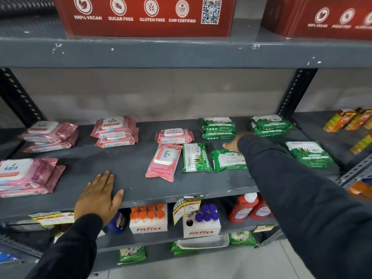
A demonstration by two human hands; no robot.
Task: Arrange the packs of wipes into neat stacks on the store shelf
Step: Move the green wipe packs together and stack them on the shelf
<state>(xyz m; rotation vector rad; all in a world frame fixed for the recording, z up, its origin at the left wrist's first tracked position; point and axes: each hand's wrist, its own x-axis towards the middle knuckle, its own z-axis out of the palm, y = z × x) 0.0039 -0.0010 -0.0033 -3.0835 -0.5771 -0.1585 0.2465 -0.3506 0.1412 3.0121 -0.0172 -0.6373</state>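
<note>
Pink wipe packs lie on the grey shelf [128, 170]: stacks at the far left [30, 176], back left [50, 134] and back middle [115, 130], a low stack [174, 136] and one loose pack [164, 162]. Green packs lie right of them: two back stacks [218, 127] [269, 125], a front-right stack [309, 155] and two loose packs [196, 158] [227, 160]. My left hand [98, 195] rests flat on the shelf's front edge, holding nothing. My right hand [231, 144] reaches over the loose green pack, mostly hidden by its sleeve; its grip is unclear.
Red boxes [145, 16] stand on the shelf above. Below are bottle cartons [149, 219], red bottles [245, 208] and price tags [186, 207]. Orange and yellow packets [346, 119] sit on the neighbouring shelf at the right. Slotted metal posts [296, 91] frame the bay.
</note>
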